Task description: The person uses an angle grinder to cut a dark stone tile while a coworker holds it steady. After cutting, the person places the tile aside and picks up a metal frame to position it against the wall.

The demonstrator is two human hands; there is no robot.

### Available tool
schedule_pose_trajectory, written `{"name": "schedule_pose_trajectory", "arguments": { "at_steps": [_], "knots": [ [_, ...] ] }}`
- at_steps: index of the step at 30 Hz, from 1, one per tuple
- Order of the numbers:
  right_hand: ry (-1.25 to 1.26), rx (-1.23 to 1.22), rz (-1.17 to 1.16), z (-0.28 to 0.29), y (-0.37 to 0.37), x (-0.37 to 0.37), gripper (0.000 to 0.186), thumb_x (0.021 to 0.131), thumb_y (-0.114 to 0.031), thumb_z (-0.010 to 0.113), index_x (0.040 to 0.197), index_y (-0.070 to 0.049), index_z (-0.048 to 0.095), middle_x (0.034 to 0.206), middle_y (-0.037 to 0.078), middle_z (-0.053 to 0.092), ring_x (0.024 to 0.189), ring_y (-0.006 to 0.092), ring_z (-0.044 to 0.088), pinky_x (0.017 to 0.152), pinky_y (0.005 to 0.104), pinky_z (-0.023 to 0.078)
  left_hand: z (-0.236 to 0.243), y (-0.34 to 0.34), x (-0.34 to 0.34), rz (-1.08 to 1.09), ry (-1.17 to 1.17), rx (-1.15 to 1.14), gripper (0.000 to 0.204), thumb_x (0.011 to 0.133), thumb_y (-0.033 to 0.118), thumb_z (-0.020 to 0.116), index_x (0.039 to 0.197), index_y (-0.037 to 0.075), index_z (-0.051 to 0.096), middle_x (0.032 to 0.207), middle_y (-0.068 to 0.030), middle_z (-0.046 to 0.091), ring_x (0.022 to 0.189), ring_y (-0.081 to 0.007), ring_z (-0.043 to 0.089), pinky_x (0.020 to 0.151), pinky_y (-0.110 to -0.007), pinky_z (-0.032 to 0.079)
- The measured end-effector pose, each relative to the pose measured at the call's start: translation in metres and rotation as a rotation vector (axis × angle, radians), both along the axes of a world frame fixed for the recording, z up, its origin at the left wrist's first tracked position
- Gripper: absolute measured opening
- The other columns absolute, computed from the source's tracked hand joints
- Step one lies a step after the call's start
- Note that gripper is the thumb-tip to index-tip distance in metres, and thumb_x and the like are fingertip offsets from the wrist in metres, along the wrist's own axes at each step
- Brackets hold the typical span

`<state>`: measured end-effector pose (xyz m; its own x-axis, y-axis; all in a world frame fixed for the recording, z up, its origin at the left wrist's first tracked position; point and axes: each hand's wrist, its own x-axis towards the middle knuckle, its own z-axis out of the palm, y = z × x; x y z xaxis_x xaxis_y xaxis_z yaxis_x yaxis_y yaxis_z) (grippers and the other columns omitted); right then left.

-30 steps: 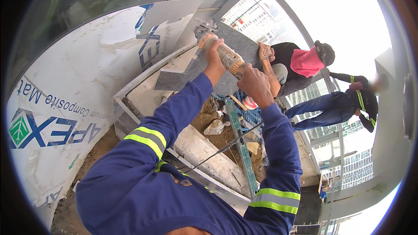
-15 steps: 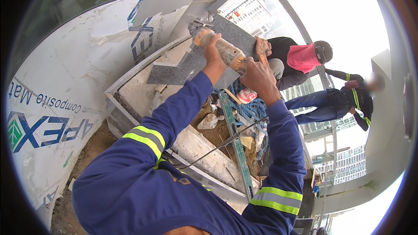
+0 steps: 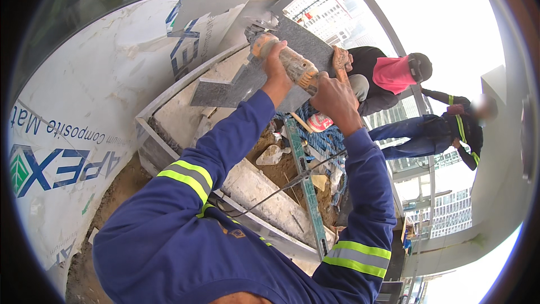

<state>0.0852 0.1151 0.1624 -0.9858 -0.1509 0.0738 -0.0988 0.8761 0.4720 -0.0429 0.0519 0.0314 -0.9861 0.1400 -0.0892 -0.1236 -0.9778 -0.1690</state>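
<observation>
Both my hands grip a dusty orange angle grinder (image 3: 295, 67). My left hand (image 3: 277, 68) is wrapped round its front body, close to the head. Farther back, my right hand (image 3: 336, 101) closes on the rear end of the grinder. The tool's head is over the far edge of a dark grey stone slab (image 3: 225, 93), with pale dust in the air around it; the disc's contact is hard to make out. A notch is cut in the slab's left side. A co-worker's hand (image 3: 341, 63) holds the slab's right edge.
The slab rests over a concrete planter box (image 3: 169, 104). Inside lie a green spirit level (image 3: 306, 186), blue rope (image 3: 332, 155), a red-and-white container (image 3: 319, 122) and rubble. A black cable (image 3: 270, 194) crosses it. White panels (image 3: 84, 107) lean at left. Another person (image 3: 436, 135) stands right.
The grinder and both my hands stay almost in place, with a very slight shift to the right in view. Dust still hangs near the grinder's head.
</observation>
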Motion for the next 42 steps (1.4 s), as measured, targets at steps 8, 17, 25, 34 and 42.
{"name": "schedule_pose_trajectory", "arguments": {
  "at_steps": [8, 17, 25, 34, 42],
  "knots": [
    [0.029, 0.024, 0.009, -0.004, 0.004, -0.002, 0.027, 0.081, -0.006, 0.063, 0.105, 0.007, 0.061, 0.085, 0.026, 0.073, 0.081, 0.0405, 0.074, 0.073, 0.0475, 0.059, 0.000, 0.002, 0.001, 0.007, 0.036, 0.061, 0.041, 0.082, 0.023, 0.075, 0.114, 0.009, 0.053, 0.093, -0.0089, 0.056, 0.075, -0.0279, 0.066, 0.067, -0.047, 0.059],
    [0.043, 0.100, 0.045, 0.004, -0.007, -0.001, 0.024, 0.081, -0.006, 0.064, 0.102, 0.006, 0.061, 0.085, 0.025, 0.073, 0.080, 0.0380, 0.075, 0.071, 0.0455, 0.060, 0.001, 0.003, -0.002, 0.012, 0.033, 0.115, 0.041, 0.082, 0.024, 0.075, 0.114, 0.009, 0.054, 0.093, -0.0077, 0.056, 0.077, -0.0274, 0.066, 0.071, -0.047, 0.060],
    [0.018, -0.012, -0.011, 0.001, -0.004, -0.005, 0.031, 0.079, -0.011, 0.067, 0.105, 0.006, 0.060, 0.089, 0.028, 0.072, 0.086, 0.0430, 0.073, 0.078, 0.0504, 0.058, 0.005, -0.003, -0.002, 0.004, 0.016, 0.033, 0.040, 0.082, 0.024, 0.076, 0.111, 0.008, 0.054, 0.093, -0.0083, 0.056, 0.077, -0.0266, 0.065, 0.072, -0.045, 0.059],
    [0.014, 0.012, -0.012, -0.005, -0.006, -0.002, 0.025, 0.081, -0.008, 0.064, 0.102, 0.006, 0.060, 0.087, 0.026, 0.073, 0.083, 0.0425, 0.074, 0.076, 0.0485, 0.059, -0.003, -0.001, -0.008, -0.003, 0.044, 0.025, 0.046, 0.084, 0.026, 0.074, 0.119, 0.010, 0.049, 0.097, -0.0103, 0.055, 0.082, -0.0288, 0.064, 0.075, -0.048, 0.057],
    [0.018, 0.006, -0.018, -0.008, -0.006, -0.002, 0.025, 0.082, -0.008, 0.065, 0.102, 0.006, 0.060, 0.088, 0.026, 0.073, 0.083, 0.0417, 0.074, 0.075, 0.0485, 0.059, -0.002, -0.005, 0.000, 0.013, 0.070, 0.037, 0.044, 0.084, 0.025, 0.074, 0.118, 0.010, 0.049, 0.096, -0.0100, 0.054, 0.080, -0.0279, 0.063, 0.077, -0.048, 0.057]
  ]
}}
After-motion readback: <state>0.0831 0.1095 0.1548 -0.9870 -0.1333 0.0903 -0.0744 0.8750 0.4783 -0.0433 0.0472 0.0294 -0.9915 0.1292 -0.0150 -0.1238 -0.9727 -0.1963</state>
